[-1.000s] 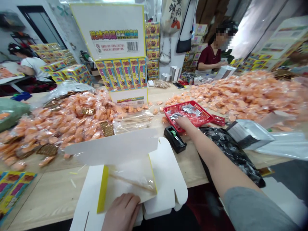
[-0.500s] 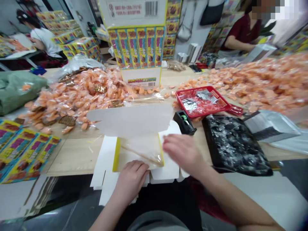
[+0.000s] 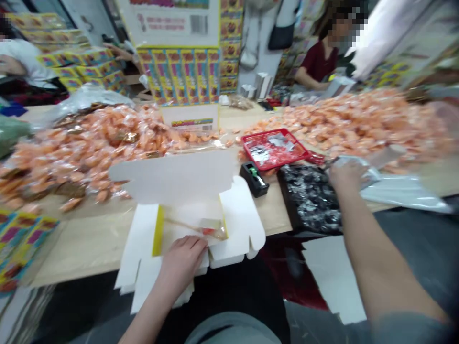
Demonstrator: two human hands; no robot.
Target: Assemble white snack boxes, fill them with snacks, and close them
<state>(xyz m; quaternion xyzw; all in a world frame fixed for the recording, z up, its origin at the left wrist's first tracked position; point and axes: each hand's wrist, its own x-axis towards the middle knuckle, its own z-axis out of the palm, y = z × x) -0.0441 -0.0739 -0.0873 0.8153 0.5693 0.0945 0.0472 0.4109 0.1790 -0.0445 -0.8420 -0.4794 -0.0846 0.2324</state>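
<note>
The wooden counter (image 3: 89, 239) carries an open white box (image 3: 190, 186), a tape dispenser (image 3: 254, 178), a red basket (image 3: 274, 150), a black tray (image 3: 310, 200), silver bags (image 3: 401, 193) and heaps of orange packets (image 3: 89, 138).

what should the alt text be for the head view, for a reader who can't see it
A person's left hand rests on the front edge of an open white carton on a wooden table, while the right hand reaches to a silvery bag beside a black tray. Heaps of orange wrapped snacks and a red basket lie behind.
</note>
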